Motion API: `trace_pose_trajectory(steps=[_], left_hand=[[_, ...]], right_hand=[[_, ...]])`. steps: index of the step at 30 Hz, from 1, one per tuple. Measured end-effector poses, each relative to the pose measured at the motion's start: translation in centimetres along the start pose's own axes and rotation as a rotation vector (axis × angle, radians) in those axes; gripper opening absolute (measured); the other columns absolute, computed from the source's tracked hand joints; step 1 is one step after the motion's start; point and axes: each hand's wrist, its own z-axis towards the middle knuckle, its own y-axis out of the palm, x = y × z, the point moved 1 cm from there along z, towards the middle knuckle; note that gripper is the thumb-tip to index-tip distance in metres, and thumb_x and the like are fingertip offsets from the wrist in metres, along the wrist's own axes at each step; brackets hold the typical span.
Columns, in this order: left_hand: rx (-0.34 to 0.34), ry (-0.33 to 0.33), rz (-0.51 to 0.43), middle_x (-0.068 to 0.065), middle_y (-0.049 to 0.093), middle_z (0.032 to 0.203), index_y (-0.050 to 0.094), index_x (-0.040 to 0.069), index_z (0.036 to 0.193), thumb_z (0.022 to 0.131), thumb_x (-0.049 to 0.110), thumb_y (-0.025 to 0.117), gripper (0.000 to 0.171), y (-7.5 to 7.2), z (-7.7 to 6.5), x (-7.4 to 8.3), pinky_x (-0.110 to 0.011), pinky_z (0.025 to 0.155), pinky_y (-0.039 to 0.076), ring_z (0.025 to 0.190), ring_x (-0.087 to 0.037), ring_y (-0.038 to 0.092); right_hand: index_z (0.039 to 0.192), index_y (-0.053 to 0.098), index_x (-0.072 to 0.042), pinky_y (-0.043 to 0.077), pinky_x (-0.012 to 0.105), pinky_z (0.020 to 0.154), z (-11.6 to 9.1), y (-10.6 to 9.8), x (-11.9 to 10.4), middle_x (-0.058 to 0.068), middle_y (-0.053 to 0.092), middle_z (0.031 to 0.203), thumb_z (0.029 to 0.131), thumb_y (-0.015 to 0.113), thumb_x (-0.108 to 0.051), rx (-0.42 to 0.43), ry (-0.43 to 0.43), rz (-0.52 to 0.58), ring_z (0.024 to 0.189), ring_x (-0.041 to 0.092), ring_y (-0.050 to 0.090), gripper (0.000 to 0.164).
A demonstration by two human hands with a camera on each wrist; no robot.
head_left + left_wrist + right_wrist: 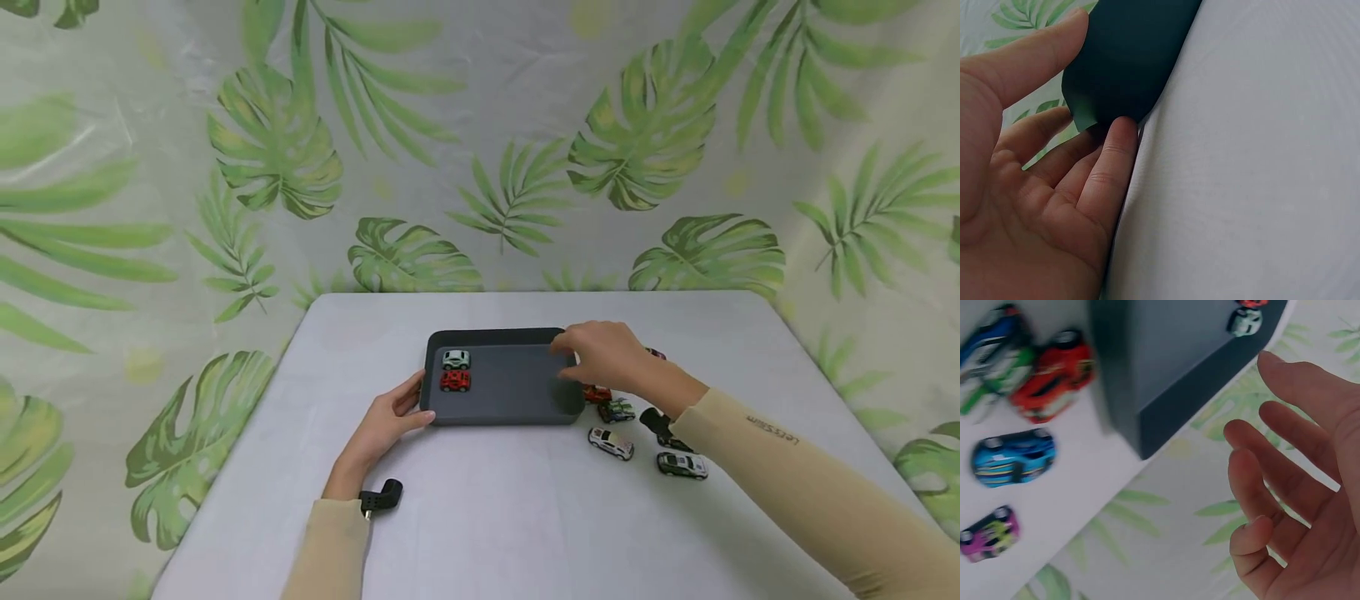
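A dark grey rectangular tray (517, 383) lies on the white table. Inside its left part are a pale mint toy car (456, 359) and, just in front, a red toy car (455, 381). My left hand (388, 423) holds the tray's near left corner, thumb on one side and fingers against the outer wall (1122, 62). Over the tray's right end hovers my right hand (606, 358), fingers loosely bent, nothing between them. In the right wrist view, a second red car (1054, 381), a blue car (1015, 457) and a pink car (990, 534) lie outside the tray.
Several more toy cars lie right of the tray, among them a white car (611, 443), a green and white car (617, 410) and a dark green and white car (682, 465). A leaf-patterned sheet (510, 192) hangs behind the table (480, 517).
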Motion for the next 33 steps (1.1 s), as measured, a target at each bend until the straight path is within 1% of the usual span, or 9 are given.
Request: trace_pose_trajectory(steps=[6, 12, 15, 18, 22, 26, 28, 31, 33], left_hand=[[0.024, -0.004, 0.004, 0.0, 0.038, 0.158, 0.039, 0.029, 0.156, 0.088, 0.018, 0.081, 0.081, 0.0, -0.2, -0.1, -0.035, 0.111, 0.039, 0.143, -0.018, 0.039], [-0.002, 0.008, -0.011, -0.002, 0.035, 0.16, 0.036, 0.026, 0.158, 0.089, 0.017, 0.08, 0.082, 0.1, -0.1, -0.2, -0.036, 0.111, 0.038, 0.144, -0.019, 0.037], [-0.003, 0.006, -0.019, -0.002, 0.033, 0.161, 0.035, 0.026, 0.158, 0.089, 0.016, 0.08, 0.083, 0.1, 0.0, -0.2, -0.037, 0.112, 0.037, 0.145, -0.02, 0.035], [-0.003, 0.009, -0.019, -0.003, 0.032, 0.161, 0.034, 0.026, 0.158, 0.089, 0.016, 0.08, 0.083, 0.1, 0.1, -0.2, -0.038, 0.113, 0.036, 0.145, -0.021, 0.034], [0.001, 0.008, -0.015, -0.001, 0.034, 0.16, 0.036, 0.027, 0.157, 0.088, 0.017, 0.08, 0.083, 0.0, 0.1, -0.2, -0.037, 0.112, 0.038, 0.145, -0.019, 0.036], [0.006, 0.008, -0.005, 0.001, 0.037, 0.159, 0.038, 0.029, 0.156, 0.088, 0.02, 0.081, 0.082, -0.1, 0.2, -0.3, -0.035, 0.11, 0.04, 0.143, -0.017, 0.039], [0.003, 0.011, 0.001, 0.0, 0.037, 0.159, 0.037, 0.028, 0.157, 0.088, 0.02, 0.081, 0.082, 0.0, 0.3, -0.3, -0.035, 0.11, 0.04, 0.142, -0.017, 0.039], [-0.004, 0.005, -0.01, -0.002, 0.034, 0.16, 0.035, 0.027, 0.158, 0.089, 0.019, 0.081, 0.083, 0.0, 0.3, -0.3, -0.035, 0.111, 0.039, 0.144, -0.018, 0.037], [-0.014, -0.005, -0.017, -0.005, 0.032, 0.161, 0.033, 0.024, 0.159, 0.09, 0.016, 0.079, 0.083, 0.0, 0.2, 0.1, -0.035, 0.112, 0.038, 0.145, -0.021, 0.035]], right_hand=[[0.114, 0.075, -0.023, 0.05, 0.032, 0.056, -2.5, 0.9, 1.9, -0.004, 0.069, 0.1, 0.083, 0.084, -0.031, 0.01, 0.041, 0.0, 0.082, 0.016, 0.064, 0.033], [0.11, 0.077, -0.022, 0.046, 0.03, 0.051, -5.0, 1.5, 4.0, -0.002, 0.069, 0.098, 0.082, 0.085, -0.029, 0.035, 0.063, -0.006, 0.074, 0.013, 0.059, 0.03], [0.11, 0.077, -0.02, 0.045, 0.03, 0.05, -6.1, 1.8, 4.8, -0.001, 0.07, 0.097, 0.081, 0.085, -0.03, 0.03, 0.066, 0.002, 0.075, 0.013, 0.059, 0.032], [0.11, 0.077, -0.019, 0.048, 0.032, 0.052, -6.9, 2.2, 5.4, 0.0, 0.071, 0.099, 0.081, 0.085, -0.03, 0.016, 0.082, 0.026, 0.079, 0.015, 0.062, 0.032], [0.109, 0.078, -0.018, 0.054, 0.039, 0.058, -7.5, 3.3, 6.0, 0.0, 0.073, 0.103, 0.08, 0.086, -0.03, 0.013, 0.092, 0.045, 0.088, 0.021, 0.066, 0.033], [0.111, 0.078, -0.017, 0.057, 0.045, 0.065, -7.9, 4.6, 6.5, 0.0, 0.072, 0.105, 0.079, 0.087, -0.03, 0.005, 0.106, 0.036, 0.096, 0.025, 0.066, 0.036], [0.111, 0.078, -0.018, 0.057, 0.044, 0.066, -8.0, 5.2, 6.8, 0.0, 0.072, 0.106, 0.079, 0.087, -0.03, -0.007, 0.12, 0.034, 0.096, 0.025, 0.065, 0.035], [0.11, 0.079, -0.019, 0.057, 0.043, 0.064, -8.0, 5.9, 7.1, -0.001, 0.07, 0.103, 0.077, 0.088, -0.029, -0.024, 0.13, 0.038, 0.091, 0.023, 0.065, 0.035], [0.108, 0.079, -0.019, 0.057, 0.042, 0.063, -8.0, 6.3, 7.3, -0.002, 0.069, 0.1, 0.076, 0.089, -0.03, -0.029, 0.132, 0.043, 0.089, 0.021, 0.065, 0.036]])
